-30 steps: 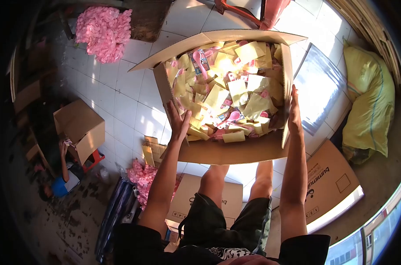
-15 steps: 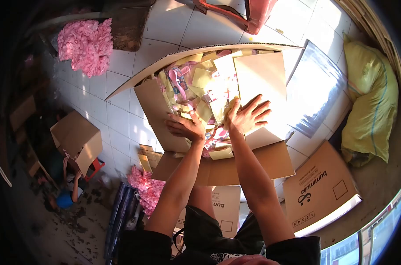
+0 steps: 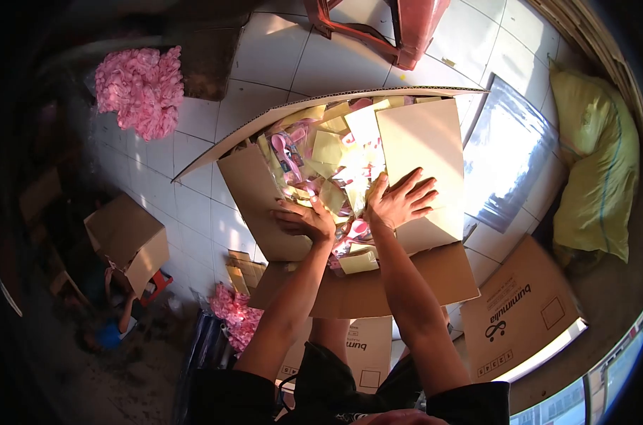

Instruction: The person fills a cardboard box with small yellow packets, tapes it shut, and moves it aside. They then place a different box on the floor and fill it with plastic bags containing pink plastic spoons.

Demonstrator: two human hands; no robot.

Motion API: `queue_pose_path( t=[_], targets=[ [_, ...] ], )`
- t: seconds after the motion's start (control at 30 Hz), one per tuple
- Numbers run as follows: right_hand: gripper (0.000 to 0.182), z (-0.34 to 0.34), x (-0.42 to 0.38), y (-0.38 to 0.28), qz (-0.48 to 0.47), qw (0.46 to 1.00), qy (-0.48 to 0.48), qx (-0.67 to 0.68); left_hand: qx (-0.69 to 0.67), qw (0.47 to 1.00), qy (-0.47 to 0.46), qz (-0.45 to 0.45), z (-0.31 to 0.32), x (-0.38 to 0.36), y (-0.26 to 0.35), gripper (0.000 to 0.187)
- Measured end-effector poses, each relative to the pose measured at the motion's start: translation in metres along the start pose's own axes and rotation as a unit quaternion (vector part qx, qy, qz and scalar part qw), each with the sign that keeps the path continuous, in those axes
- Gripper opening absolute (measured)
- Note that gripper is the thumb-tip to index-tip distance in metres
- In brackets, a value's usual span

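Observation:
An open cardboard box [image 3: 364, 283] stands before me with its flaps folded outward. Inside lie many small clear packets with pink plastic spoons [image 3: 282, 147] and pale yellow cards [image 3: 327, 147]. My left hand [image 3: 307, 218] is open at the left side of the box, with its fingers over the left flap and its thumb toward the packets. On the other side, my right hand [image 3: 399, 204] lies with fingers spread across the right flap [image 3: 422, 152], its thumb beside the packets. Neither hand holds anything that I can see.
Pink bundles [image 3: 141, 92] lie at upper left. A red plastic stool [image 3: 413, 32] stands beyond the box. To the right are a shiny plastic sheet [image 3: 509, 152], a yellow-green sack [image 3: 596, 163] and a printed carton [image 3: 523, 312]. Another person's arm [image 3: 125, 312] shows beneath a carton [image 3: 127, 237] at left.
The whole view has shifted, so the box and surroundings sit slightly lower in it. Both hands stay at nearly the same places on the box.

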State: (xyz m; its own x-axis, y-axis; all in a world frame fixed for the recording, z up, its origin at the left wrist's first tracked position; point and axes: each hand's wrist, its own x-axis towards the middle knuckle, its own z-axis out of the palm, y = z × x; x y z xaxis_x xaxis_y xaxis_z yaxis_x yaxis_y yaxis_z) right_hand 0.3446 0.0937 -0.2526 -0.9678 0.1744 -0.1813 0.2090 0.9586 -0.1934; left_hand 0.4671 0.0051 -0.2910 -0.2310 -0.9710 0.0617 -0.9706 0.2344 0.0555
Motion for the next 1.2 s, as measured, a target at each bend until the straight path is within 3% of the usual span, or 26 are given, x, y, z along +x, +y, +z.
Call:
queue_pose_path(
  t=[0.07,0.13,0.2,0.23,0.27,0.33,0.37,0.4,0.43,0.47,0.5,0.53,0.6,0.63,0.67,0.7,0.73,0.8,0.9,0.97,1.03,1.2],
  targets=[
    [0.084,-0.004,-0.001,0.002,0.001,1.0,-0.022,0.017,0.009,1.0,-0.011,0.001,-0.005,-0.002,-0.003,0.091],
    [0.083,-0.012,-0.002,0.005,-0.018,0.999,-0.034,0.034,-0.035,0.992,-0.115,-0.049,-0.015,0.001,-0.01,0.092],
    [0.081,-0.022,0.0,0.014,-0.023,0.994,-0.091,0.054,-0.061,0.986,-0.152,-0.035,-0.02,0.004,-0.024,0.093],
    [0.076,-0.032,0.007,0.022,-0.01,0.981,-0.153,0.117,-0.117,0.971,-0.199,-0.066,-0.024,0.006,-0.03,0.094],
    [0.072,-0.044,0.018,0.03,-0.027,0.977,-0.189,0.099,-0.123,0.966,-0.216,-0.076,-0.03,0.01,-0.035,0.091],
    [0.064,-0.034,0.058,0.069,-0.233,0.935,-0.269,-0.007,-0.187,0.959,-0.211,-0.03,-0.025,0.013,-0.061,0.082],
    [0.052,-0.114,0.069,0.025,-0.172,0.931,-0.319,-0.027,-0.203,0.962,-0.184,0.008,-0.014,0.012,-0.075,0.074],
    [0.041,-0.145,0.089,0.005,-0.232,0.893,-0.378,-0.073,-0.211,0.962,-0.174,-0.005,-0.009,0.012,-0.086,0.074],
    [0.033,-0.162,0.093,-0.016,-0.373,0.897,-0.22,-0.087,-0.229,0.954,-0.19,0.03,-0.006,0.013,-0.094,0.072],
    [0.036,-0.182,0.096,-0.04,-0.495,0.868,-0.017,0.021,-0.243,0.946,-0.206,0.065,-0.005,0.012,-0.098,0.07],
    [0.049,-0.194,0.111,-0.069,-0.575,0.813,0.084,0.04,-0.221,0.942,-0.251,0.022,-0.036,0.019,-0.084,0.07],
    [0.065,-0.204,0.124,-0.095,-0.599,0.794,0.103,0.007,-0.225,0.943,-0.245,0.007,-0.039,0.021,-0.081,0.07],
    [0.073,-0.184,0.162,-0.125,-0.641,0.763,0.07,-0.048,-0.198,0.945,-0.26,0.023,-0.039,0.018,-0.081,0.07],
    [0.069,-0.187,0.169,-0.135,-0.627,0.769,-0.095,-0.077,-0.147,0.932,-0.304,0.131,-0.079,0.021,-0.07,0.072],
    [0.064,-0.192,0.172,-0.144,-0.595,0.754,-0.255,-0.106,-0.15,0.934,-0.3,0.12,-0.074,0.019,-0.07,0.072],
    [0.056,-0.184,0.163,-0.133,-0.679,0.712,-0.175,-0.036,-0.166,0.942,-0.285,0.055,-0.064,0.021,-0.069,0.074],
    [0.055,-0.177,0.156,-0.12,-0.661,0.73,-0.174,-0.018,-0.182,0.945,-0.271,-0.009,-0.054,0.02,-0.07,0.076],
    [0.07,-0.172,0.143,-0.087,-0.665,0.723,-0.174,0.073,-0.185,0.946,-0.265,-0.014,-0.049,0.017,-0.069,0.08],
    [0.096,-0.18,0.12,-0.074,-0.662,0.732,-0.158,-0.04,-0.185,0.949,-0.256,-0.018,-0.043,0.015,-0.07,0.086],
    [0.1,-0.184,0.127,-0.075,-0.668,0.717,-0.188,-0.063,-0.193,0.949,-0.248,-0.024,-0.04,0.017,-0.069,0.091],
    [0.11,-0.183,0.133,-0.078,-0.693,0.681,-0.225,-0.078,-0.174,0.951,-0.251,-0.049,-0.077,0.02,-0.042,0.096],
    [0.113,-0.17,0.14,-0.068,-0.745,0.62,-0.2,-0.147,-0.08,0.978,-0.188,-0.045,-0.097,-0.013,0.012,0.111]
  ],
)
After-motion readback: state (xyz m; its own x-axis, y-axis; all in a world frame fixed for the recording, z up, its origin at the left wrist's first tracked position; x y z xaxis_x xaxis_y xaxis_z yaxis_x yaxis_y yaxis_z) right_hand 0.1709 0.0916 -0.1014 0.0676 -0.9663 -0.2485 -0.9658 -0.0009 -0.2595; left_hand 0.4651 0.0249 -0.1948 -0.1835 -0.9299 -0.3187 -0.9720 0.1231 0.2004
